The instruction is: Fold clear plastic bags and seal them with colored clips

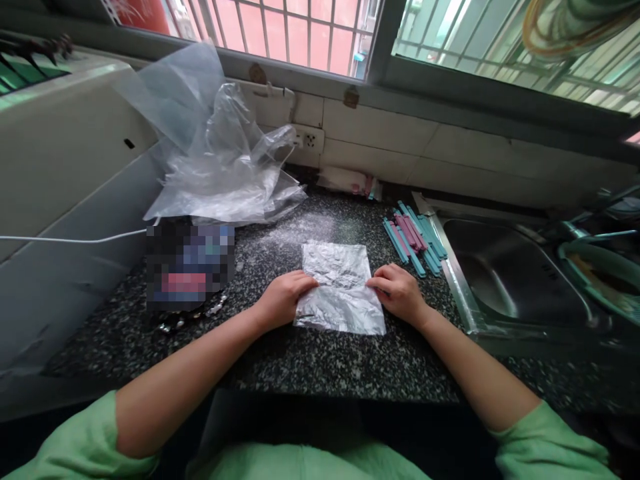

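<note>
A crinkled, see-through, silvery plastic bag point(340, 308) lies flat on the speckled dark counter in front of me. My left hand point(286, 297) grips its left edge, thumb and fingers pressed together. On the opposite side, the fingers of my right hand point(397, 292) are closed on the right edge. A crease runs across the bag between both hands. White powder point(305, 227) is scattered over the counter just behind it. To the right of my right hand rests a loose pile of blue and pink strips point(413, 237).
Large clear plastic bags point(225, 153) are heaped at the back left. Below them lies a blurred-out object point(190, 267) near a white cable point(80, 239). A metal sink point(515, 267) is at right, holding a greenish basin point(590, 280). A small packet point(350, 181) lies against the tiled wall.
</note>
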Demonstrator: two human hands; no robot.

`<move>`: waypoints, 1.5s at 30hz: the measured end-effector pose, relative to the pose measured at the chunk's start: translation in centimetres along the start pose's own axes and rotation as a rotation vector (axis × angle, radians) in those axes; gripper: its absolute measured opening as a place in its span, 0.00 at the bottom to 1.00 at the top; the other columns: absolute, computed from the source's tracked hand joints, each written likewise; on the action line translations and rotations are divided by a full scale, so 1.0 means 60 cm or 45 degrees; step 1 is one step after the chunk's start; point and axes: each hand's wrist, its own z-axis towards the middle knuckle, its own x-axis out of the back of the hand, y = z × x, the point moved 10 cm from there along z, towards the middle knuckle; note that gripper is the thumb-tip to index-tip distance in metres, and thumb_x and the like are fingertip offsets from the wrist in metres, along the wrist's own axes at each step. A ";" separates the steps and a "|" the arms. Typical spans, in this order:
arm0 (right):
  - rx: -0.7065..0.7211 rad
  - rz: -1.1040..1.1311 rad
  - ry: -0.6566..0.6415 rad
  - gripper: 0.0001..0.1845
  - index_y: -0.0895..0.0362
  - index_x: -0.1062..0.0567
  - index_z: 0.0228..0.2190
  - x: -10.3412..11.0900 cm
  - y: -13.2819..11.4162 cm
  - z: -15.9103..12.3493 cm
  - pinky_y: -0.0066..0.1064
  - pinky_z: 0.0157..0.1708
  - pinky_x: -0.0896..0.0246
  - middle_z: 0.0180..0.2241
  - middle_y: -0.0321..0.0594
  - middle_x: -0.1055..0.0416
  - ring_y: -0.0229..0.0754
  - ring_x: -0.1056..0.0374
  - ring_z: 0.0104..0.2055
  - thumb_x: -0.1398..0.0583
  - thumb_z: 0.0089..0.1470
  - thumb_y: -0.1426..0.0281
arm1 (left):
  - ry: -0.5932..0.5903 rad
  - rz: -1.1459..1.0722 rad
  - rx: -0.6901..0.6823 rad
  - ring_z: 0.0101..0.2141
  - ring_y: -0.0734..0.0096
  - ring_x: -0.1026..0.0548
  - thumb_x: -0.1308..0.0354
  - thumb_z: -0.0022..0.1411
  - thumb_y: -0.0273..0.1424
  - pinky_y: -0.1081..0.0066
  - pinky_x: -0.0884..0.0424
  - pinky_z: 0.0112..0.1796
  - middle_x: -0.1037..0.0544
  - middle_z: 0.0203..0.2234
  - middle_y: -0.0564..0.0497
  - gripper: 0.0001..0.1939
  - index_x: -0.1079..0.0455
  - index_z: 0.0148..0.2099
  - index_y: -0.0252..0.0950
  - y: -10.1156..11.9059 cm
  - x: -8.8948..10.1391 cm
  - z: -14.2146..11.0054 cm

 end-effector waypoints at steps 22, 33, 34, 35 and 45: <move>-0.548 0.171 -0.059 0.15 0.56 0.30 0.17 -0.028 0.039 -0.002 0.29 0.27 0.46 0.20 0.37 0.30 0.38 0.36 0.25 0.42 0.52 0.65 | 0.242 -0.217 0.803 0.25 0.68 0.26 0.47 0.56 0.40 0.70 0.33 0.31 0.22 0.23 0.52 0.39 0.55 0.64 0.29 -0.086 0.021 -0.014; -0.607 0.000 -0.100 0.13 0.55 0.32 0.18 -0.024 0.038 -0.009 0.28 0.30 0.48 0.22 0.37 0.30 0.38 0.36 0.28 0.45 0.53 0.67 | 0.130 -0.050 0.643 0.25 0.72 0.30 0.50 0.56 0.28 0.71 0.35 0.31 0.26 0.24 0.54 0.30 0.48 0.62 0.33 -0.078 0.007 -0.008; -0.595 -0.021 -0.107 0.13 0.55 0.33 0.18 -0.023 0.036 -0.010 0.28 0.29 0.48 0.22 0.37 0.30 0.38 0.37 0.28 0.44 0.52 0.67 | 0.127 -0.015 0.624 0.25 0.71 0.30 0.50 0.56 0.28 0.71 0.34 0.32 0.27 0.24 0.54 0.30 0.47 0.61 0.33 -0.078 0.007 -0.006; -0.578 -0.043 -0.115 0.13 0.55 0.33 0.18 -0.022 0.033 -0.010 0.28 0.29 0.49 0.22 0.37 0.31 0.38 0.37 0.28 0.44 0.51 0.67 | 0.131 0.034 0.597 0.26 0.70 0.30 0.49 0.56 0.28 0.70 0.34 0.32 0.27 0.24 0.53 0.29 0.46 0.61 0.33 -0.076 0.008 -0.005; 0.041 -0.077 0.079 0.08 0.56 0.26 0.29 0.026 -0.041 0.003 0.30 0.34 0.45 0.28 0.40 0.30 0.40 0.39 0.33 0.45 0.55 0.69 | 0.155 0.335 -0.235 0.38 0.67 0.29 0.49 0.61 0.28 0.66 0.30 0.40 0.25 0.36 0.46 0.12 0.30 0.46 0.35 0.048 -0.002 -0.002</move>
